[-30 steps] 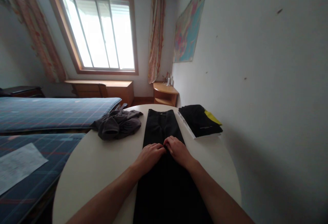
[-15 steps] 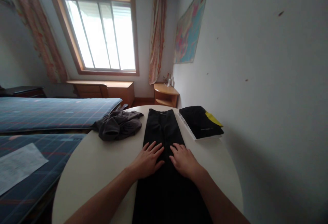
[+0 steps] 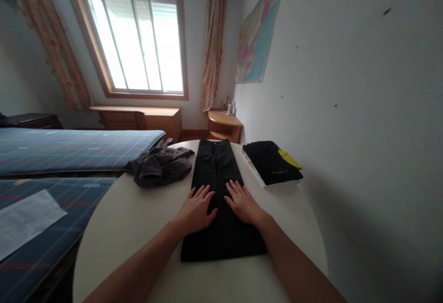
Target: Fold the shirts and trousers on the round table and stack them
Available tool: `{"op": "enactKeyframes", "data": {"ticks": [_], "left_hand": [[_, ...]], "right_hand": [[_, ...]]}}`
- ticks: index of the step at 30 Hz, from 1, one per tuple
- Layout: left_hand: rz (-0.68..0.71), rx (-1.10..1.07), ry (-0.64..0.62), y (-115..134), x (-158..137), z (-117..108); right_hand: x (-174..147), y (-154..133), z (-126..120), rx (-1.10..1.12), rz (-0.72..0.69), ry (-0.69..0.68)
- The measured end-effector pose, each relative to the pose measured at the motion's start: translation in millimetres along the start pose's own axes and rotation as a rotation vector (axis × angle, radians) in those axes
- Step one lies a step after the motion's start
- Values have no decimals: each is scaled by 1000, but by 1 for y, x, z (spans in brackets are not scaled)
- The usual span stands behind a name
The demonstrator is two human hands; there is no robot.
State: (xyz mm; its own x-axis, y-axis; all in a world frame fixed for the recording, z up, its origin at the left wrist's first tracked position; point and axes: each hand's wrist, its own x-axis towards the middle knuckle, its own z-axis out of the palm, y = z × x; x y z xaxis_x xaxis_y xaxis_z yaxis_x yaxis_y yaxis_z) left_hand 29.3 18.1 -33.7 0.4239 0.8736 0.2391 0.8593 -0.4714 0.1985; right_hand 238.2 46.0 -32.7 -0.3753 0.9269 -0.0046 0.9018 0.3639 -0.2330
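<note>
A pair of black trousers [image 3: 223, 243] lies flat and lengthwise on the round white table [image 3: 124, 229]. The waistband end points toward the window, and the straight near edge crosses the table in front of me. My left hand [image 3: 196, 208] rests on the left side of the trousers with its fingers spread. On the right side, my right hand [image 3: 243, 203] lies palm down, fingers stretched out. Neither hand grips the cloth.
A crumpled dark grey garment [image 3: 161, 166] is left of the trousers. Folded black clothing with a yellow part [image 3: 272, 162] sits on a white base at right, near the wall [image 3: 363, 155]. Beds with plaid mattresses [image 3: 79, 150] stand left, one bearing a paper sheet [image 3: 29, 220].
The trousers have slid away from me toward the table's far edge, and their near edge now shows. Both hands moved slightly forward, still flat on the cloth.
</note>
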Motion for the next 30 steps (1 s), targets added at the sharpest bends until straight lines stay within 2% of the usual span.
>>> {"op": "enactKeyframes", "data": {"ticks": [3, 6, 8, 11, 13, 15, 22, 26, 30], "left_hand": [[-14, 0, 16, -8, 1, 5], [-38, -8, 68, -15, 6, 7], [-53, -18, 96, -17, 9, 7], [-71, -33, 132, -17, 12, 5], [-78, -42, 142, -15, 11, 3], [-70, -63, 120, -14, 8, 1], [6, -87, -109, -17, -6, 4], [-2, -68, -128, -16, -5, 5], [-13, -56, -128, -13, -4, 5]], "right_hand": [[1, -2, -6, 19, -44, 113], [-12, -10, -18, 115, -177, 179], [-24, -16, -27, 207, -283, 114], [-38, -24, -36, 288, -373, -77], [-42, -29, -38, 280, -365, -144], [-43, -34, -37, 242, -346, -145], [-44, -41, -40, 158, -354, -71], [-46, -41, -45, 142, -400, -110], [-45, -39, -44, 195, -378, -167]]}}
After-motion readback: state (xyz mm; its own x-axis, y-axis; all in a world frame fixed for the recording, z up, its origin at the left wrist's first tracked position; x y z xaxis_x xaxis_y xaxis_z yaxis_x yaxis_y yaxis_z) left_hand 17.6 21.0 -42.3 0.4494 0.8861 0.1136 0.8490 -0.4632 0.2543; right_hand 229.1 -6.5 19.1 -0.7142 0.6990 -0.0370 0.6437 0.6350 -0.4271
